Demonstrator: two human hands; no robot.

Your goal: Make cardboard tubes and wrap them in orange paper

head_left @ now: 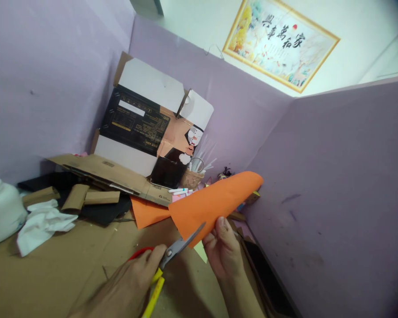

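Note:
My left hand (134,278) is closed round the handles of a pair of scissors (170,254), one loop red and the other yellow. One blade lies across the near face of an orange paper sheet (215,198) at its lower left edge; the other blade is mostly hidden. Pinched between thumb and fingers of my right hand (223,247), the sheet is held up by its lower edge, just right of the blade tip. It bends a little and narrows to a rounded end at the upper right. A second orange piece (149,212) lies behind it.
An unfolded printed carton (135,121) leans on the purple wall. Before it lie flattened cardboard (99,172), brown cardboard pieces (101,197), crumpled white tissue (43,223) and markers (181,191). A white pot (1,212) stands left; a basket (191,179) holds white sticks.

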